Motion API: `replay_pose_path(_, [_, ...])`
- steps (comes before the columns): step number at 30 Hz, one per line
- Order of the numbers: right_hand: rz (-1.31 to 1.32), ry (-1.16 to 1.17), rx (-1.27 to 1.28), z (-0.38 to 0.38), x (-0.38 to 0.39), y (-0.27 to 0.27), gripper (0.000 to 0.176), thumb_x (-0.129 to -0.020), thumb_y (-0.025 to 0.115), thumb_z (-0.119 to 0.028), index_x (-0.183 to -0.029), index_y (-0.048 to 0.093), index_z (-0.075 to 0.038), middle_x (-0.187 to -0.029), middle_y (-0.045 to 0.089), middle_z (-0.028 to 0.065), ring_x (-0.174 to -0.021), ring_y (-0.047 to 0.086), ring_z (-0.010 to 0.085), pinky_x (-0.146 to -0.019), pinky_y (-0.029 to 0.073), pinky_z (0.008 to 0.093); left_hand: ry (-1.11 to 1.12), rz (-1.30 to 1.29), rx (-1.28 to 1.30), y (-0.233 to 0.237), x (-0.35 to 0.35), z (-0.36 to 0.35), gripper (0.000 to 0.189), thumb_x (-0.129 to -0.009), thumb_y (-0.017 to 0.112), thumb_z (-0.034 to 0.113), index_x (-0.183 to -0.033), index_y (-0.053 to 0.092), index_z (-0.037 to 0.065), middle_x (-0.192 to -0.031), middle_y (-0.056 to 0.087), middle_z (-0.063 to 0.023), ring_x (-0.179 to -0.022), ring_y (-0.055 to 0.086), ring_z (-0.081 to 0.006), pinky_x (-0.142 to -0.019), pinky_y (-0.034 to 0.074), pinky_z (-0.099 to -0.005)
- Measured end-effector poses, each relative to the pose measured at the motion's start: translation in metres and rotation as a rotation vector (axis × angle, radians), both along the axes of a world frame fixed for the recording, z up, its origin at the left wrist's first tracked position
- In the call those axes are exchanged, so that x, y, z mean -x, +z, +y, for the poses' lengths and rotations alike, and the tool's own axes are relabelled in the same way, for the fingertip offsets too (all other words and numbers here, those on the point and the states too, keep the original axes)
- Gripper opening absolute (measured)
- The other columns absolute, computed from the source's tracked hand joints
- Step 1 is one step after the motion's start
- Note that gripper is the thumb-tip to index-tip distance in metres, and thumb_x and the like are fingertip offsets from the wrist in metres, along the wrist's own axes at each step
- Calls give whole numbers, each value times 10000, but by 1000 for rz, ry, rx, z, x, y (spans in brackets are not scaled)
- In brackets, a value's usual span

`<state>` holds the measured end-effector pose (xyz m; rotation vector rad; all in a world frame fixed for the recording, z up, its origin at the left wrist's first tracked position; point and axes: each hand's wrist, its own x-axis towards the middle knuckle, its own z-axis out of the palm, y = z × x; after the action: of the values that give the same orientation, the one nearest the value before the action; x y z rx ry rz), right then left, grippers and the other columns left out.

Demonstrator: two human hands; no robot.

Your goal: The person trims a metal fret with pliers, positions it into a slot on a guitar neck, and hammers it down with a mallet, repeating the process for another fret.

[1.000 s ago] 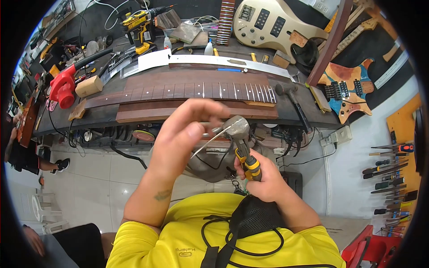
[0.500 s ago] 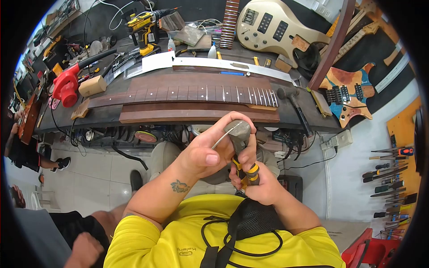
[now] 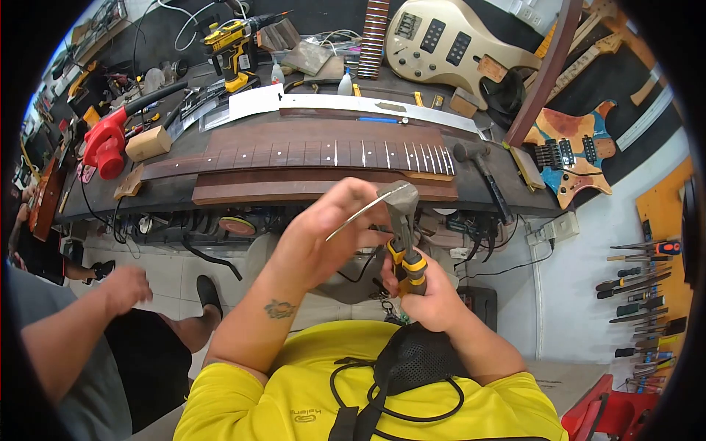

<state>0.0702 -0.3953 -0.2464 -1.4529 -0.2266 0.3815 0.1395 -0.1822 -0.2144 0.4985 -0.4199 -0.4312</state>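
Note:
My right hand is wrapped round the yellow-and-black handles of a pair of pliers, whose broad grey head points away from me. A thin, slightly curved metal wire strip runs from the plier jaws down to the left. Behind that strip is my left hand, fingers loosely bent and apart, seemingly not gripping it. Beyond both hands, on the bench, lies a dark wooden guitar neck with round inlay dots and bright frets at its right end.
A hammer lies to the right on the dark workbench. A red blower, a yellow drill and a cream guitar body sit farther back. On my left is another person's hand.
My left hand has come off the plier head and moved slightly left, with its fingers loosening. More of the wire strip shows. The other person's arm at left has moved forward.

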Motion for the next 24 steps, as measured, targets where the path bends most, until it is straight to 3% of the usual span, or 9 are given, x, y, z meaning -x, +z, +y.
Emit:
replay_pose_path(2, [-32, -8, 63, -5, -3, 3, 517, -773, 606, 61, -1282, 600, -26, -1018, 599, 16, -913, 570, 119, -828, 500, 282, 107, -174, -449, -5, -7, 31, 591, -1024, 654, 524, -1311, 608, 9, -1101, 714, -192, -990, 710, -303, -913, 563, -434])
replay_pose_path(3, [-61, -50, 121, -5, -2, 4, 518, -772, 613, 51, -1284, 600, -26, -1021, 604, 20, -923, 576, 124, -847, 503, 288, 116, -137, -351, -3, -2, 37, 395, -1089, 634, 358, -1253, 650, -1, -1027, 727, -164, -910, 722, -242, -842, 574, -366])
replay_pose_path(4, [-85, -89, 179, -4, -1, 4, 520, -770, 619, 42, -1286, 599, -26, -1024, 609, 24, -933, 581, 129, -867, 506, 294, 118, -129, -352, 3, 2, 40, 395, -1089, 634, 358, -1253, 650, -1, -1027, 727, -164, -910, 722, -242, -842, 574, -366])
replay_pose_path(6, [-120, -73, 248, -4, 1, 4, 535, -764, 622, 38, -1295, 592, -23, -1041, 613, 33, -948, 585, 141, -894, 508, 305, 214, -131, -439, 10, 9, 46, 233, -1107, 609, 155, -1266, 657, -8, -984, 725, -156, -865, 720, -200, -771, 561, -307])
replay_pose_path(7, [-165, -66, 316, -4, 1, 5, 551, -758, 626, 35, -1305, 585, -20, -1059, 618, 41, -964, 589, 153, -921, 511, 316, 300, -208, -475, 9, 13, 44, 184, -1105, 590, 52, -1249, 692, 0, -912, 715, -36, -797, 660, -84, -684, 502, -233])
replay_pose_path(11, [-131, -29, 283, -3, 1, 5, 584, -747, 623, 39, -1326, 572, -18, -1091, 626, 58, -983, 586, 179, -959, 506, 336, 395, -290, -482, 1, 14, 40, 170, -1102, 596, 27, -1210, 724, -3, -892, 687, -11, -779, 615, -66, -682, 476, -229])
replay_pose_path(13, [-176, -26, 354, -3, 1, 10, 629, -745, 619, 42, -1368, 551, -18, -1133, 626, 71, -1008, 589, 187, -970, 503, 341, 455, -331, -522, 4, 13, 37, 169, -1099, 616, 19, -1193, 731, -62, -844, 660, -42, -730, 579, -94, -603, 375, -228])
replay_pose_path(22, [-191, 26, 409, -7, 3, 11, 759, -725, 602, 48, -1470, 468, -5, -1307, 621, 145, -1261, 627, 263, -1118, 446, 339, 472, -402, -645, 10, 12, 40, 175, -1095, 664, 75, -1200, 767, -19, -845, 661, -7, -718, 568, -51, -591, 361, -211])
replay_pose_path(24, [-211, 13, 408, -8, 3, 9, 755, -720, 607, 38, -1464, 490, -13, -1222, 605, 104, -1182, 604, 215, -1083, 453, 326, 447, -404, -655, 13, 11, 42, 167, -1098, 642, 43, -1198, 759, -23, -865, 665, -3, -742, 571, -57, -638, 417, -224])
